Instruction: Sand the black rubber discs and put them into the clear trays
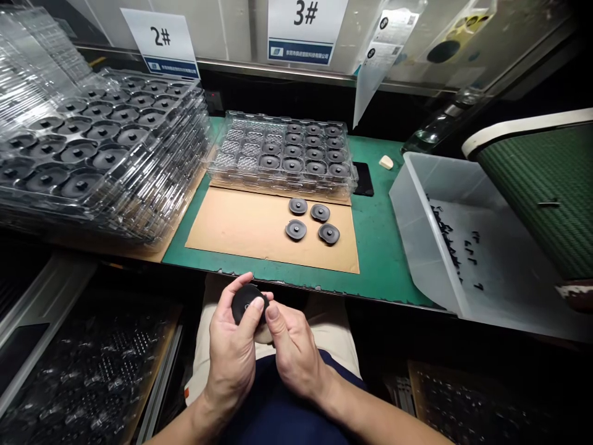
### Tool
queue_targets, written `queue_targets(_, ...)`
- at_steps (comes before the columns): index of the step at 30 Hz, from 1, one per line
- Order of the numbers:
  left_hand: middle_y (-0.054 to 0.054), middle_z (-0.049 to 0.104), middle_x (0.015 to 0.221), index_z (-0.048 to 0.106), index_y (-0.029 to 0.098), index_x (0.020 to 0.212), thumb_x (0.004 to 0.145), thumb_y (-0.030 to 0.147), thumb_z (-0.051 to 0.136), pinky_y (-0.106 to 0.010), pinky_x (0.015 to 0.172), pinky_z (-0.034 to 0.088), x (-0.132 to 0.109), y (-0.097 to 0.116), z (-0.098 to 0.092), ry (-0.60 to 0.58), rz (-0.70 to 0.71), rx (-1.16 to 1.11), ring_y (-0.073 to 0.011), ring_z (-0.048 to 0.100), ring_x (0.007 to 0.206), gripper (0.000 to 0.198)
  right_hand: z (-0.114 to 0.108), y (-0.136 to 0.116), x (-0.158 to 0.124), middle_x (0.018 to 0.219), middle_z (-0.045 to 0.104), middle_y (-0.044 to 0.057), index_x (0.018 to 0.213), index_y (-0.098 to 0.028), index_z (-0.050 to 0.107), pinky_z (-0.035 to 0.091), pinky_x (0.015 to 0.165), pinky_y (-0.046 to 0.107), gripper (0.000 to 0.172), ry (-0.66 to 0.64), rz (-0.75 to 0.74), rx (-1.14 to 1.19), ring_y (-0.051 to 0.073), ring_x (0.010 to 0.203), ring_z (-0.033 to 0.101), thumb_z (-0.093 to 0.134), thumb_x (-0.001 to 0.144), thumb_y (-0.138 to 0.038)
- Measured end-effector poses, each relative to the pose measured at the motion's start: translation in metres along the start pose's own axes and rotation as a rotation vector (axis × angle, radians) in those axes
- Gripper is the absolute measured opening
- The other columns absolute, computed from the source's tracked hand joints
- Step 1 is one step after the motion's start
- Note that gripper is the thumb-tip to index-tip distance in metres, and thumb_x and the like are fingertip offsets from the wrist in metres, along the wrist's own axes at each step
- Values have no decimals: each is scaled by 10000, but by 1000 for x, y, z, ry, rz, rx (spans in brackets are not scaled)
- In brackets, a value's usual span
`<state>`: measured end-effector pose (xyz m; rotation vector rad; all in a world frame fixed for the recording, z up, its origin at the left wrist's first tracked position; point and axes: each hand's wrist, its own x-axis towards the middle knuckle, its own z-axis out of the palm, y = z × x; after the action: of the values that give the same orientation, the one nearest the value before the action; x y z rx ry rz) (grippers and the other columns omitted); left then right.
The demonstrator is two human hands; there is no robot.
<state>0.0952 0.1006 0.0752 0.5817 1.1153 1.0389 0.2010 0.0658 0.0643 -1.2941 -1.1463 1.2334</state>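
My left hand [231, 349] and my right hand [294, 349] meet over my lap, below the table's front edge. Both are closed on one round black disc part [245, 300]: the left fingers wrap round it and the left thumb lies on its face, while the right thumb and forefinger pinch its right edge. Several more black discs [311, 222] lie loose on the brown cardboard sheet [241, 225] on the green mat [380, 247]. Behind them stands a clear blister tray [241, 148], its right pockets filled with discs and its left pockets bare.
A tall stack of clear trays holding discs [97, 154] stands at the left. A translucent bin [417, 204] with small black scraps sits at the right, beside a green conveyor belt [542, 191]. Signs 2# [162, 38] and 3# [306, 15] hang behind. Dark trays lie under the table.
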Motion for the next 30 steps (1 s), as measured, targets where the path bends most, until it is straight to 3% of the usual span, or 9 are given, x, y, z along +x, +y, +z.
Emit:
queue_targets(2,-38,787,871,633,213,1238,835,337,843,-217,713,563,4,3,2,35,-14,29,-194,766,835,472,2,3,-1,751,529,10,745,-189,518,379,655,272,453,8,-29,-61,129,685,446,387,1096,-443)
queue_targets(5,-40,785,863,642,203,1185,840,340,837,-221,689,560,7,7,4,14,-48,53,-191,757,810,419,1,6,0,763,527,6,790,-188,530,364,611,253,418,4,37,-4,118,664,426,426,1080,-470)
queue_targets(9,-78,790,1052,602,209,1310,904,280,768,-254,848,567,4,4,2,-94,-33,11,-207,747,989,444,-3,6,3,727,506,-8,832,-184,572,356,574,236,444,31,143,165,106,620,394,424,1071,-528)
queue_targets(14,-97,766,1179,487,243,1484,962,267,688,-314,991,538,-3,-7,-5,-215,59,-38,-233,705,1144,560,-7,2,1,785,560,12,812,-185,535,398,646,248,431,38,81,143,122,697,466,410,1084,-496)
queue_targets(18,-54,783,1038,610,243,1330,903,304,777,-272,913,569,-1,-7,-5,-108,139,110,-193,748,985,463,-5,4,-5,800,546,10,821,-189,525,385,660,263,389,8,4,53,122,704,465,393,1097,-430)
queue_targets(22,-4,740,787,706,207,1069,794,358,870,-216,649,573,6,3,1,50,40,163,-191,761,775,354,-1,6,-7,736,475,-10,745,-185,482,344,650,274,420,3,-50,-19,116,677,405,418,1090,-416)
queue_targets(25,-54,774,837,741,174,1056,855,424,803,-227,659,585,8,12,2,27,-67,106,-213,769,819,327,-5,4,-2,709,523,0,721,-169,530,363,633,260,487,-5,70,122,109,655,427,441,1073,-494)
queue_targets(30,-145,744,1295,658,185,1392,989,421,626,-292,999,556,-9,20,-13,-174,-96,-76,-274,661,1258,469,-24,-7,11,559,599,5,749,-149,636,315,447,211,541,-82,381,455,82,450,420,543,984,-628)
